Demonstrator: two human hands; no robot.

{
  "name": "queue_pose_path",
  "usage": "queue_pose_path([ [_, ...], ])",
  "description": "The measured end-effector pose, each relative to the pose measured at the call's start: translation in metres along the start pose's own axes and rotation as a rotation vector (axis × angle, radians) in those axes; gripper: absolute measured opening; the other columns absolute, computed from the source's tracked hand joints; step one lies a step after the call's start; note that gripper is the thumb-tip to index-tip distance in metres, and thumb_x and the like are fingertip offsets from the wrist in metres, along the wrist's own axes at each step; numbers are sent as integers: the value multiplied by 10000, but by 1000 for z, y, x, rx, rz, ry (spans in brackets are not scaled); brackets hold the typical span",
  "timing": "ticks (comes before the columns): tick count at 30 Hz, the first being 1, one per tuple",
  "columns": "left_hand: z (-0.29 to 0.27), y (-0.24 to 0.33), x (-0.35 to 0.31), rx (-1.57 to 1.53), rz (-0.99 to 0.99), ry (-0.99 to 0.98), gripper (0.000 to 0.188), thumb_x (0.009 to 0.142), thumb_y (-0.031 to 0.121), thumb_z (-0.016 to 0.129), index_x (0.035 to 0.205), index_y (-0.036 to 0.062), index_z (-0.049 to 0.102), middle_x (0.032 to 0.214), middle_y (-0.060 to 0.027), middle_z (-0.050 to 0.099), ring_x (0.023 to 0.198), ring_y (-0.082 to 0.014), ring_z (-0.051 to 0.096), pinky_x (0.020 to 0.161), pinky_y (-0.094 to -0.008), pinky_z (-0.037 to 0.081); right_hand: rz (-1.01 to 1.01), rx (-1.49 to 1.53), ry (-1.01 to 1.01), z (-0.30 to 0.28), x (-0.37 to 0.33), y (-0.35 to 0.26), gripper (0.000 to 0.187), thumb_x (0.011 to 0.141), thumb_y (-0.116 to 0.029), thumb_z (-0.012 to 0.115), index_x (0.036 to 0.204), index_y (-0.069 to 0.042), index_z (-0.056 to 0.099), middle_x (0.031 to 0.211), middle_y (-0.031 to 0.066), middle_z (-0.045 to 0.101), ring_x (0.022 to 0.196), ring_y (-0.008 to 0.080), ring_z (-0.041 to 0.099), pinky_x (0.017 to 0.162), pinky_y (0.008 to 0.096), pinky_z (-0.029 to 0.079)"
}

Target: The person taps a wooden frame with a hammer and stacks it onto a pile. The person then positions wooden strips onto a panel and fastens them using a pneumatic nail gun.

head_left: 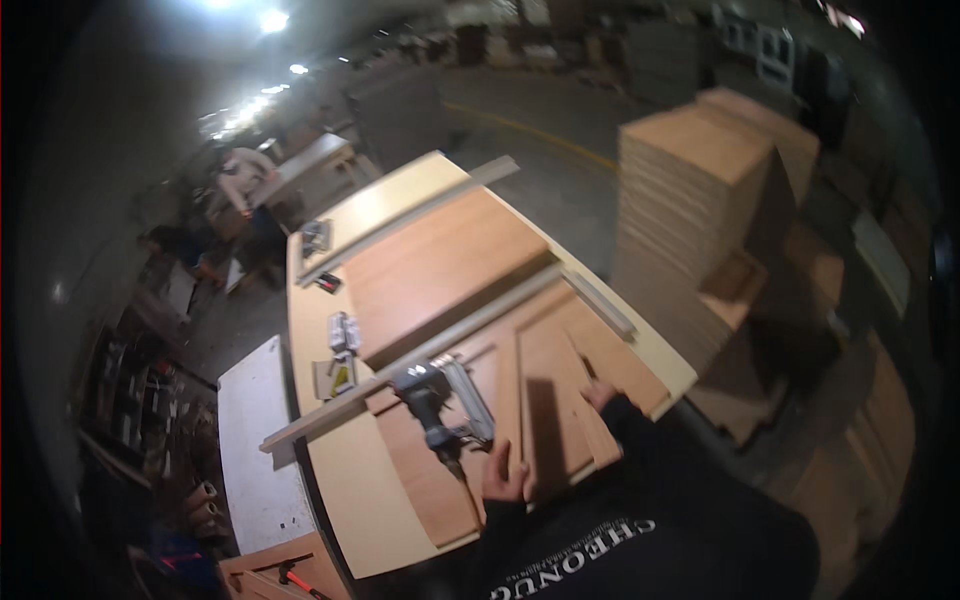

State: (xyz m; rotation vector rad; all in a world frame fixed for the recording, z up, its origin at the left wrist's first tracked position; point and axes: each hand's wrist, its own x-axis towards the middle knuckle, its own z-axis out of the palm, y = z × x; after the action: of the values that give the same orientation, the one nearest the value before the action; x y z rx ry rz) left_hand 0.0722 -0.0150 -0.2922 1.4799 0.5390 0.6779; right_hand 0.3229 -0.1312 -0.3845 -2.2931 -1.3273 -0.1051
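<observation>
My left hand had the near end of a wooden strip pinched, lower center of the frame. My right hand was at a thin strip just right of there, honestly can't tell if it was gripping. Both strips were over a wooden panel, nail gun just left, board stack upper right.

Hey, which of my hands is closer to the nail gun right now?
Left. Your left hand is just to the lower right of the nail gun; contact is unclear. Your right hand is farther right, beyond a wooden strip.
</observation>
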Motion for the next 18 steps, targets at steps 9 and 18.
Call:
queue_pose_path([
  [9,91,-24,36,1380,180,176,672,672,208,677,1256,62,379,1322,-245,231,1206,-409,280,984,-447,280,554,365,93,-76,-4,49,651,643,-319,670,1185,-61,417,1215,154,394,1101,304,398,938,360,341],
  [18,203,-75,85,1207,90,-368,762,719,423,617,1268,-14,320,1335,-243,263,1241,-414,224,1002,-499,210,301,174,-220,-115,-86,65,874,583,-417,734,1292,-128,311,1344,82,280,1277,238,202,1044,409,154],
])
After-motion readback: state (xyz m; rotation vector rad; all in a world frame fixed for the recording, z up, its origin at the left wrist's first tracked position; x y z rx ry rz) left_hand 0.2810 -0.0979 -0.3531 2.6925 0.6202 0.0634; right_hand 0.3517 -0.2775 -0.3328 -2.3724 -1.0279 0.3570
